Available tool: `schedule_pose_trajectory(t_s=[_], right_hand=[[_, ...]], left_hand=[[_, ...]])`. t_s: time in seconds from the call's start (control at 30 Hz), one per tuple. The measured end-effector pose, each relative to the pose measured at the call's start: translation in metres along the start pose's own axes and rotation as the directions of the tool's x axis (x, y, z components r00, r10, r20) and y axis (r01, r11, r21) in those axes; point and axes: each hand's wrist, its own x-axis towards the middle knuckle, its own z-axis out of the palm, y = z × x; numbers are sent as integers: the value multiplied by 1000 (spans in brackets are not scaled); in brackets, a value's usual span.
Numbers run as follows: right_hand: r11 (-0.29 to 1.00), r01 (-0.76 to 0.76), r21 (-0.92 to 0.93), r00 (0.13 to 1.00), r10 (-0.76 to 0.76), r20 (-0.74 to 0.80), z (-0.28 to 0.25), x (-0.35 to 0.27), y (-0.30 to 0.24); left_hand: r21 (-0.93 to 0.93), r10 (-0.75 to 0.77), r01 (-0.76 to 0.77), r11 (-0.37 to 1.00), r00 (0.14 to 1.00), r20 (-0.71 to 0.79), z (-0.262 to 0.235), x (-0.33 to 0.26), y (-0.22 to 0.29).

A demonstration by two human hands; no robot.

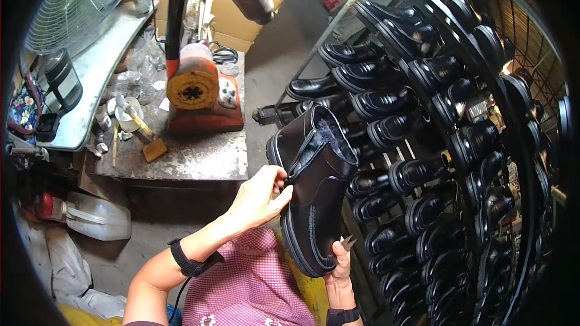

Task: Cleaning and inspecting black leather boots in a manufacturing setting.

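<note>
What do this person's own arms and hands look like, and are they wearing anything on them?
Both the left hand and right hand are ungloved, with no sleeves on the forearms. The left wrist wears a wide black strap, with a thin dark cable hanging near it; the right wears a black wristband.

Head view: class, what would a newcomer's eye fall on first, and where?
Probably the black boot at centre, its toe end held by the right hand, the left hand on its side. Next, rows of glossy black shoes at right, then the orange machine on the workbench, upper left.
</note>
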Motion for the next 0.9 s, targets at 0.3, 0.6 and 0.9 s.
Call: schedule_pose_trajectory(t_s=[0.3, 0.6, 0.9], right_hand=[[959, 67, -274, 995, -86, -57, -37, -21, -15], [991, -63, -121, 996, 56, -67, -82, -41, 1], [963, -205, 176, 964, 229, -134, -102, -52, 2]], left_hand=[[-513, -387, 679, 525, 728, 566, 19, -8, 6], [-416, -317, 588, 694, 768, 557, 5, 17, 58], [-232, 60, -11, 973, 977, 203, 22, -1, 17]])
